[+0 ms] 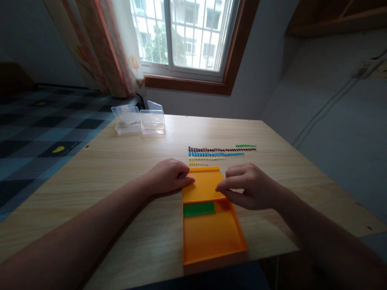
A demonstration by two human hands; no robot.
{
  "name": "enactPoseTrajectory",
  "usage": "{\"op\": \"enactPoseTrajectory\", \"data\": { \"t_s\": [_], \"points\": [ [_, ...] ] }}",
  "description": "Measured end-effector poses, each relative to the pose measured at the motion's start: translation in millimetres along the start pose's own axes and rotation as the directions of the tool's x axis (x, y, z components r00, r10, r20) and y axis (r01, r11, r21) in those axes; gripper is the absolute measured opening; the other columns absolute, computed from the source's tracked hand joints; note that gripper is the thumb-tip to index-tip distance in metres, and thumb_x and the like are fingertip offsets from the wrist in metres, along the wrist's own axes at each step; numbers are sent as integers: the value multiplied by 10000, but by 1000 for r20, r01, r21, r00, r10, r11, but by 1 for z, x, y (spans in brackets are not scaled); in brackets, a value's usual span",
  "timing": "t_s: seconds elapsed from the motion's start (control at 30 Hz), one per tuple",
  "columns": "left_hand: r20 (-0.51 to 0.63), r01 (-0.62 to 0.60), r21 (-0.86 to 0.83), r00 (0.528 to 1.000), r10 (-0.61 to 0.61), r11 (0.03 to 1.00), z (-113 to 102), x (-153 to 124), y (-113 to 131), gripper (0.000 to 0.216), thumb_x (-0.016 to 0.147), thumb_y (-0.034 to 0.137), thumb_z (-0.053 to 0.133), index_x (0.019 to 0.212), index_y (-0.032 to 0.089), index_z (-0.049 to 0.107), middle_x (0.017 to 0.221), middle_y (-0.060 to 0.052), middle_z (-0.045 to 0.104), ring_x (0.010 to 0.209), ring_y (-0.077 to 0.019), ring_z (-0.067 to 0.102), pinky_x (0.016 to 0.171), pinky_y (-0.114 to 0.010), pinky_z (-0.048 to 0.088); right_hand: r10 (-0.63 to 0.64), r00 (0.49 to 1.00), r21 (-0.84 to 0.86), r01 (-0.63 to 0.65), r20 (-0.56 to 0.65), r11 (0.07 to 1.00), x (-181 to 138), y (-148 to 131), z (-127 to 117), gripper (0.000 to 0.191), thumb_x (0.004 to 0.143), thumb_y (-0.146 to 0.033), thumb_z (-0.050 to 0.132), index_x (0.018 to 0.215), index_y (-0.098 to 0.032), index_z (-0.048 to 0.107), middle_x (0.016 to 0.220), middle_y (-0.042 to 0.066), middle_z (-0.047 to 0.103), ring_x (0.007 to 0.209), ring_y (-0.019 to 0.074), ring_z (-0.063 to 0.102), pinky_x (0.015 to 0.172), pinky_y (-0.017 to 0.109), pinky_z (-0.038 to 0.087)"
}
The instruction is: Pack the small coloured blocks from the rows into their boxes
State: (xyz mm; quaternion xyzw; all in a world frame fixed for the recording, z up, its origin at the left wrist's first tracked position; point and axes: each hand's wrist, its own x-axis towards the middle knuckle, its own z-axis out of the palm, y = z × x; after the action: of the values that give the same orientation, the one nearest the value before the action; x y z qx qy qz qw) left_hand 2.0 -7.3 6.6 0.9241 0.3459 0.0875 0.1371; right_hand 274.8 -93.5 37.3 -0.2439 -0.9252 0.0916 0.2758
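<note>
An orange two-part tray (211, 237) lies near the table's front edge. A green ridged strip (199, 208) rests at the upper left of its near section. My left hand (167, 175) is closed on the left rim of the far section (202, 186), thumb over the edge. Over that section's right side, my right hand (249, 185) has thumb and fingertips pinched together. Whatever lies between those fingertips is too small to make out. Beyond the tray run rows of tiny pieces: dark brown (208, 150), blue (205, 154), pale (208, 159), yellow (196, 163) and green (245, 146).
Clear plastic boxes (152, 128) with raised lids stand at the table's back left. The wooden table (136, 157) reaches toward a window (193, 36). A bed with a checked cover (60, 129) is on the left, and a wall with a cable (325, 108) on the right.
</note>
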Motion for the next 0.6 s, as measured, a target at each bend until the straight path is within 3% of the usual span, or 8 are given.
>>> {"op": "enactPoseTrajectory", "data": {
  "t_s": [0.13,0.2,0.3,0.37,0.43,0.5,0.6],
  "points": [
    [-29,-17,-24,999,16,1000,-2,-1,0,432,883,438,593,568,188,435,558,27,461,544,-121,366,549,-274,229,2,946,-129,-46,-325,991,0,20,-7,132,927,-158,611,941,-204,734,632,-28,544,560,110,474,561,263,370],
    [-45,-29,-40,999,27,999,-2,-1,-1,434,903,434,562,568,190,433,558,27,452,544,-121,368,551,-271,240,26,868,-194,-140,-495,971,-2,35,-14,125,918,-177,626,919,-218,744,622,-27,554,571,126,491,580,275,401],
    [-76,-20,-69,997,15,997,-3,-2,-2,433,910,437,537,573,194,416,563,27,445,542,-120,364,553,-266,247,129,711,-208,-367,-692,907,-9,63,-23,143,914,-247,616,890,-231,756,659,-6,595,655,167,543,698,328,475],
    [-110,-6,-78,994,-3,997,-3,-1,-3,430,903,424,529,568,197,383,558,30,427,539,-119,361,559,-267,253,204,617,-171,-493,-760,853,-15,83,-24,211,928,-283,566,984,-224,761,747,24,624,761,202,575,812,376,497],
    [-149,12,-60,989,-21,998,-4,-1,-3,443,918,420,496,560,197,362,563,26,425,539,-120,370,566,-274,253,254,563,-138,-561,-787,816,-20,101,-19,340,939,-276,512,1201,-196,713,872,62,634,843,223,584,863,399,505],
    [-199,39,-43,979,-46,998,-5,-1,-3,458,932,431,472,555,198,355,559,23,419,541,-126,377,574,-284,253,302,533,-115,-614,-790,781,-25,118,-10,460,919,-237,485,1352,-182,630,996,95,638,927,237,592,907,408,508],
    [-263,69,-38,962,-76,997,-6,-2,-2,454,934,437,465,560,204,353,543,25,411,545,-134,382,581,-290,255,374,519,-108,-681,-769,725,-30,138,2,514,870,-180,485,1363,-184,631,1150,126,642,1120,259,572,1051,424,446]
  ]
}}
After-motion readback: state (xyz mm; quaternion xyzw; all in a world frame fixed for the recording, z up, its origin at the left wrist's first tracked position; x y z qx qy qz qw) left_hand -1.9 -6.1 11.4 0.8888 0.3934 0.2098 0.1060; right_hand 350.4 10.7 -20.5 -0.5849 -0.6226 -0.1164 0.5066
